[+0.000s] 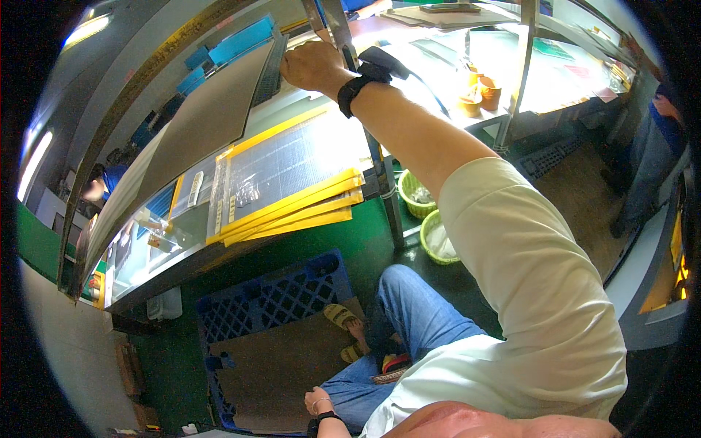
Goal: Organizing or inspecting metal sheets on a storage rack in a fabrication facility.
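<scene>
Head view, looking down on a seated person in a pale short-sleeved shirt and jeans. The right arm stretches up from four o'clock. Near twelve o'clock, the right hand (314, 67) curls its fingers at the end of a dark, grid-patterned panel (269, 79); whether it grips the panel or only rests there I cannot tell, as the fingertips are hidden. The panel lies at eleven o'clock, beside a large grey-brown board (208, 109) that slopes toward nine; its raised position probably leaves the bench (150, 276) usable underneath.

Just off centre, toward eleven, clear plastic sleeves with yellow borders (285, 162) lie fanned on the bench, edges jutting over the front, perhaps so that single ones lift easily. A slim white object (196, 188) lies left of them.

At six o'clock the left hand (319, 401) rests by the thigh, loosely curled, apparently idle; its palm is hidden, so I cannot tell whether it holds anything. Near three, two green baskets (418, 212) stand below the bench, seemingly to catch plastic scrap.
</scene>
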`<state>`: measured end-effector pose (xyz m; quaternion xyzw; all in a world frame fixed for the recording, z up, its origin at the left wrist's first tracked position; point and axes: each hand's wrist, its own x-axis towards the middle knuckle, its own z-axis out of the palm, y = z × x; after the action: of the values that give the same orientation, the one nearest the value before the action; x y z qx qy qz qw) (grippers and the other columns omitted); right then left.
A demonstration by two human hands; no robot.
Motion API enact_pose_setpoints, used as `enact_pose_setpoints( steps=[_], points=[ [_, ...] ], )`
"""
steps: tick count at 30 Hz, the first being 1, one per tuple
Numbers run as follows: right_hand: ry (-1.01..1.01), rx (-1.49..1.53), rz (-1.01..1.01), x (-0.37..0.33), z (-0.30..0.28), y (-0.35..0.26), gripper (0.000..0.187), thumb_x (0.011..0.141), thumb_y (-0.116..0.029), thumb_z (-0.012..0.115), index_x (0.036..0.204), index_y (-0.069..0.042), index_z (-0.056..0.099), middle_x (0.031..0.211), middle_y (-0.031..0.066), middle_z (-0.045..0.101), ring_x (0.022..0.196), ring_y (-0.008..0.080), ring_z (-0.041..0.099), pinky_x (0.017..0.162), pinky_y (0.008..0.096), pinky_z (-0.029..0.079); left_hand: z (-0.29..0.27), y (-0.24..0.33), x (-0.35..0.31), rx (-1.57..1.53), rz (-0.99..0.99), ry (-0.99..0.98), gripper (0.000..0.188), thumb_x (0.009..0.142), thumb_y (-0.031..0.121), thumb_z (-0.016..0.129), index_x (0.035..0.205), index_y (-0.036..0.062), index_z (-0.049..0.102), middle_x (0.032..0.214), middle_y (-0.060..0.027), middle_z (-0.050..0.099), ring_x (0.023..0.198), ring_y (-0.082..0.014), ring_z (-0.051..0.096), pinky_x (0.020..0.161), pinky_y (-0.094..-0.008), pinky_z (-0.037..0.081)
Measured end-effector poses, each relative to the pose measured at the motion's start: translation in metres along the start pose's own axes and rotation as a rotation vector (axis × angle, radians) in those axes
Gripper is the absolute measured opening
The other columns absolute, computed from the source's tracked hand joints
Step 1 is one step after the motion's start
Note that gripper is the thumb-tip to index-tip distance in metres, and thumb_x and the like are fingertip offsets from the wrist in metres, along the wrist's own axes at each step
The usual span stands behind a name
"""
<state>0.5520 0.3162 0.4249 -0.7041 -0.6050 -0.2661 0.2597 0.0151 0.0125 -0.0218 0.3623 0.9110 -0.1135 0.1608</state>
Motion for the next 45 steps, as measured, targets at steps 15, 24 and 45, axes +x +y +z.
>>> enact_pose_setpoints(
  steps=[15,24,45],
  points=[
    [-0.009,0.023,-0.026,-0.005,-0.007,-0.002,0.055,0.095,-0.037,0.029,0.084,-0.002,0.07,0.087,0.0197,0.069,0.085,0.0356,0.067,0.078,0.0479,0.054,0.0,0.0,-0.002,-0.02,0.009,0.024,0.04,0.086,0.034,0.052,0.107,0.0027,0.067,0.112,-0.0189,0.065,0.104,-0.0359,0.062,0.088,-0.0458,0.049],
    [-0.012,0.024,0.015,-0.003,-0.001,0.0,0.048,0.093,-0.035,0.035,0.084,-0.004,0.071,0.09,0.0176,0.07,0.086,0.0343,0.068,0.075,0.0482,0.054,0.003,-0.002,0.0,-0.011,0.027,0.04,0.041,0.087,0.034,0.051,0.105,0.0013,0.067,0.111,-0.0201,0.065,0.103,-0.0368,0.062,0.088,-0.0465,0.049],
    [0.098,0.026,-0.072,-0.006,-0.004,0.006,0.035,0.084,-0.028,0.047,0.068,-0.007,0.07,0.076,0.0151,0.069,0.073,0.0321,0.069,0.065,0.0456,0.055,-0.001,-0.016,0.004,-0.031,0.158,-0.082,0.057,0.087,0.044,0.039,0.115,0.0005,0.062,0.119,-0.0252,0.058,0.114,-0.0381,0.054,0.097,-0.0446,0.041]
  ],
)
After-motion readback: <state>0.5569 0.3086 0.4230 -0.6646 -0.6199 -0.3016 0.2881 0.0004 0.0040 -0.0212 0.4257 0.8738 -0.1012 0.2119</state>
